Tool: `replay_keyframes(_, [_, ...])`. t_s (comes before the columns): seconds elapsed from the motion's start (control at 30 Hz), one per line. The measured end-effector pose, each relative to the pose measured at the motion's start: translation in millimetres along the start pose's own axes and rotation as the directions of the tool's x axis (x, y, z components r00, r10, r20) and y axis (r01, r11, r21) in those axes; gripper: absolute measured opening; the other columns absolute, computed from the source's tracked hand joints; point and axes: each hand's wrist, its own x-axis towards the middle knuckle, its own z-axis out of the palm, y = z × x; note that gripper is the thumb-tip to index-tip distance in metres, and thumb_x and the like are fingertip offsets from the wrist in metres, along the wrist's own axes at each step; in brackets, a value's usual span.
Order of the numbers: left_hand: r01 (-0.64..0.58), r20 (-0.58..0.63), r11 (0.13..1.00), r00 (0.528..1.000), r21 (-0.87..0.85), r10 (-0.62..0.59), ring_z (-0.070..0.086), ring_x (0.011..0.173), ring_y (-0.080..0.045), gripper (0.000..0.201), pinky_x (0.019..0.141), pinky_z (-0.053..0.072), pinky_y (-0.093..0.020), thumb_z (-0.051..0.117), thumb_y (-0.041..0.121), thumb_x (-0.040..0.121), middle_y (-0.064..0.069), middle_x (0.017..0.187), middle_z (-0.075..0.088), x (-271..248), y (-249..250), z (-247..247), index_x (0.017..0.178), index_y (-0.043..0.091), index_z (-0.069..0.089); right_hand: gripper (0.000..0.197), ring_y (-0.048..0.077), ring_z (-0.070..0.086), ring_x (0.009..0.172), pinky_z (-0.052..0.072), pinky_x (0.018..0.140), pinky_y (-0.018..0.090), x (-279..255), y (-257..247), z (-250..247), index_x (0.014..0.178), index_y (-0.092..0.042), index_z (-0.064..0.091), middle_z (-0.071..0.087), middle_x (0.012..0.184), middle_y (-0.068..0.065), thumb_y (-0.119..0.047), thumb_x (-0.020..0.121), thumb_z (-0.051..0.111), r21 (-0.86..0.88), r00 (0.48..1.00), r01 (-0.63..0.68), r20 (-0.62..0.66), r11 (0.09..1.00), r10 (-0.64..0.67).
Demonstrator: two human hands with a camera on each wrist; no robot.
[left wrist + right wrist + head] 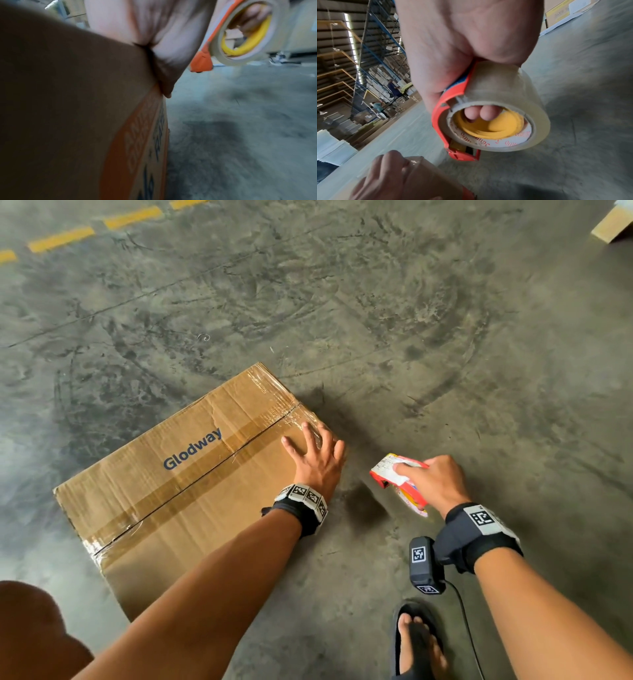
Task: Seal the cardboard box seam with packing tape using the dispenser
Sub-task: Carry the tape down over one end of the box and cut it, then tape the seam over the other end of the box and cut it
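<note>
A brown cardboard box (164,501) printed "Glodway" lies on the concrete floor, its centre seam (191,484) covered by brown and clear tape. My left hand (317,455) rests flat with spread fingers on the box's top near its right corner; the left wrist view shows the palm (154,40) pressed on the cardboard (68,108). To the right of the box, above the floor, my right hand (431,481) grips a red tape dispenser (399,481). In the right wrist view, fingers pass through the core of the clear tape roll (501,108); the red cutter end (462,154) points down.
Bare concrete floor (376,320) lies around the box, with yellow dashed markings (61,237) at far left. Another cardboard piece (613,224) sits at the top right. My sandalled foot (418,642) stands near the bottom. Warehouse racks and people (392,88) are far behind.
</note>
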Motion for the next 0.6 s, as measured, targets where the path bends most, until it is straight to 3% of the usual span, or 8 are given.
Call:
replay_keyframes(0.1, [-0.001, 0.0, 1.0, 1.0, 0.012, 0.001, 0.039, 0.133, -0.056, 0.046, 0.088, 0.027, -0.088, 0.08, 0.03, 0.076, -0.025, 0.139, 0.048, 1, 1, 1, 0.112, 0.014, 0.057, 0.044, 0.03, 0.061, 0.057, 0.044, 0.056, 0.033, 10, -9, -2, 0.052, -0.008, 0.066, 0.06, 0.051, 0.007, -0.047, 0.069, 0.079, 0.03, 0.999, 0.036, -0.018, 0.999, -0.035])
replay_keyframes(0.2, [0.006, 0.018, 1.0, 1.0, -0.002, -0.006, 0.034, 0.137, -0.055, 0.049, 0.091, 0.025, -0.087, 0.075, 0.032, 0.082, -0.024, 0.143, 0.044, 0, 0, 4, 0.116, 0.016, 0.043, 0.044, 0.03, 0.062, 0.059, 0.043, 0.055, 0.032, 22, -26, -6, 0.054, -0.008, 0.068, 0.063, 0.053, 0.008, -0.046, 0.074, 0.081, 0.029, 0.995, 0.098, -0.016, 0.995, -0.098])
replay_keyframes(0.27, [0.008, 0.059, 1.0, 0.998, -0.004, -0.008, 0.023, 0.143, -0.054, 0.057, 0.096, 0.019, -0.087, 0.07, 0.04, 0.084, -0.023, 0.151, 0.035, 0, -1, 0, 0.125, 0.017, 0.039, 0.044, 0.031, 0.064, 0.064, 0.044, 0.056, 0.033, 31, -44, -9, 0.062, -0.006, 0.074, 0.068, 0.059, 0.013, -0.047, 0.074, 0.081, 0.032, 0.988, 0.155, -0.016, 0.987, -0.154])
replay_keyframes(0.33, [-0.023, 0.1, 1.0, 0.995, -0.006, 0.023, 0.006, 0.149, -0.051, 0.077, 0.103, 0.008, -0.085, 0.063, 0.055, 0.082, -0.02, 0.162, 0.018, -2, -4, -6, 0.142, 0.017, 0.034, 0.045, 0.029, 0.062, 0.064, 0.043, 0.058, 0.035, 41, -66, -12, 0.067, -0.003, 0.076, 0.069, 0.066, 0.021, -0.047, 0.075, 0.081, 0.052, 0.977, 0.215, -0.016, 0.975, -0.215])
replay_keyframes(0.4, [-0.034, 0.117, 0.998, 0.992, -0.049, 0.039, -0.002, 0.152, -0.043, 0.088, 0.109, 0.004, -0.079, 0.053, 0.064, 0.084, -0.014, 0.166, 0.006, -6, -11, -18, 0.152, 0.016, 0.024, 0.047, 0.026, 0.053, 0.061, 0.04, 0.055, 0.035, 46, -89, -14, 0.062, -0.002, 0.072, 0.063, 0.063, 0.024, -0.045, 0.078, 0.082, 0.075, 0.96, 0.278, 0.003, 0.958, -0.279])
replay_keyframes(0.47, [-0.036, 0.091, 0.987, 0.994, -0.157, 0.051, 0.005, 0.154, -0.033, 0.081, 0.114, 0.01, -0.07, 0.049, 0.061, 0.088, -0.007, 0.165, 0.014, -7, -24, -27, 0.152, 0.017, 0.024, 0.053, 0.021, 0.044, 0.059, 0.036, 0.053, 0.035, 49, -108, -13, 0.056, -0.002, 0.065, 0.05, 0.057, 0.015, -0.048, 0.074, 0.082, 0.104, 0.943, 0.325, 0.042, 0.94, -0.331])
replay_keyframes(0.53, [0.005, 0.081, 0.951, 0.997, -0.308, 0.021, 0.022, 0.151, -0.027, 0.069, 0.117, 0.019, -0.059, 0.05, 0.046, 0.093, -0.004, 0.161, 0.026, -6, -41, -38, 0.151, 0.018, 0.026, 0.052, 0.015, 0.041, 0.056, 0.035, 0.055, 0.033, 53, -123, -9, 0.053, -0.003, 0.065, 0.047, 0.054, 0.004, -0.048, 0.07, 0.084, 0.213, 0.907, 0.378, 0.112, 0.901, -0.407])
replay_keyframes(0.6, [0.108, 0.072, 0.81, 0.994, -0.577, -0.081, 0.044, 0.138, -0.028, 0.059, 0.112, 0.035, -0.05, 0.051, 0.024, 0.096, -0.008, 0.152, 0.043, -7, -62, -50, 0.15, 0.014, 0.03, 0.044, 0.009, 0.04, 0.047, 0.035, 0.052, 0.028, 55, -139, -3, 0.049, -0.011, 0.066, 0.048, 0.05, -0.004, -0.037, 0.076, 0.089, 0.317, 0.85, 0.42, 0.191, 0.851, -0.491])
